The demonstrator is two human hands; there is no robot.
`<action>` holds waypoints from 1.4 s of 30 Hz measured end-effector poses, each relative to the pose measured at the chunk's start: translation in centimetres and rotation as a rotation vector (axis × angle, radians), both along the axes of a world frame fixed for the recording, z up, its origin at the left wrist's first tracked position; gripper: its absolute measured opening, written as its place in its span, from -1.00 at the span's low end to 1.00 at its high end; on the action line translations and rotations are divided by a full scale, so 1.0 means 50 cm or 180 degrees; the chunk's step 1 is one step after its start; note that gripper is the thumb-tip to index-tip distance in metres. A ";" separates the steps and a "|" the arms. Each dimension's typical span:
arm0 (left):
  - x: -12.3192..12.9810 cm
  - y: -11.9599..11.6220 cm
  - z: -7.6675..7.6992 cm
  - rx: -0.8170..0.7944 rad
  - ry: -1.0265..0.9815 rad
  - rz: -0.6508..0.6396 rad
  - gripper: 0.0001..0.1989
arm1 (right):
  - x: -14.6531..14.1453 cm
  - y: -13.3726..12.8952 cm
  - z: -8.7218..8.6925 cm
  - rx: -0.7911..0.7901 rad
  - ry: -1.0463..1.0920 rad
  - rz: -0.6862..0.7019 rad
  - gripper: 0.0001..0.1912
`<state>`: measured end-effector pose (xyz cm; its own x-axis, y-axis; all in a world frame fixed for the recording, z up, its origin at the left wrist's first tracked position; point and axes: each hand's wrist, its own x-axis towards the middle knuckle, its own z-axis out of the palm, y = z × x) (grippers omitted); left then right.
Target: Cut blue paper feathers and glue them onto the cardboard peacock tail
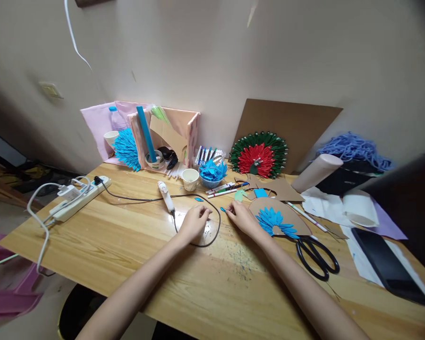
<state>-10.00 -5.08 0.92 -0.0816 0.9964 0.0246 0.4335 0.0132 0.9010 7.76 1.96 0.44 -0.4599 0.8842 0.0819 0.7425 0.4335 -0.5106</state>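
My right hand point(242, 218) pinches the end of a small blue paper petal point(223, 209) just above the table. To its left, my left hand point(195, 222) has thumb and fingertips pressed together; anything between them is too small to make out. Another blue petal point(199, 199) lies beyond the left hand. A white corded handheld tool point(166, 197) rests to the left, and its black cable point(216, 233) loops around the left hand. Right of my right hand, a rounded cardboard piece point(299, 222) carries a fan of blue petals point(272, 221).
Behind stand a bowl of blue petals point(212, 175), a paper cup point(190, 179) and several markers point(221, 190). Black-handled scissors point(317, 257) and a phone point(389, 264) lie right. A red-green petal fan point(258, 153) leans at the back. A power strip point(80, 200) is left.
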 end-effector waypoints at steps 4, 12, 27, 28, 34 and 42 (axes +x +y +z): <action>0.029 0.025 0.009 0.0171 0.0562 0.0036 -0.80 | 0.007 0.003 -0.002 -0.0069 0.0114 -0.0001 -0.92; 0.062 0.075 0.012 0.0236 0.0856 -0.0299 -0.79 | 0.021 0.002 -0.012 -0.0195 0.0476 -0.0048 -0.88; 0.012 -0.013 0.124 -0.0836 -0.1346 -0.0015 -0.53 | -0.007 -0.052 0.086 0.1693 0.0585 0.1299 -0.79; 0.002 -0.020 0.123 -0.0721 -0.1308 0.0047 -0.57 | -0.015 -0.050 0.081 0.1758 0.0509 0.1426 -0.77; -0.052 -0.047 0.112 -0.0296 -0.1009 0.0452 -0.67 | -0.077 -0.047 0.071 0.1720 0.0743 0.1704 -0.77; -0.182 -0.134 0.100 -0.0013 -0.0977 0.1235 -0.66 | -0.210 -0.065 0.032 -0.0042 0.1756 0.0628 -0.75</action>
<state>-19.11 -11.78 5.94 -0.4495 0.8911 -0.0625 0.1105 0.1249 0.9860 -2.75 -1.28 2.04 -0.5085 0.7887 0.3456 0.2712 0.5276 -0.8051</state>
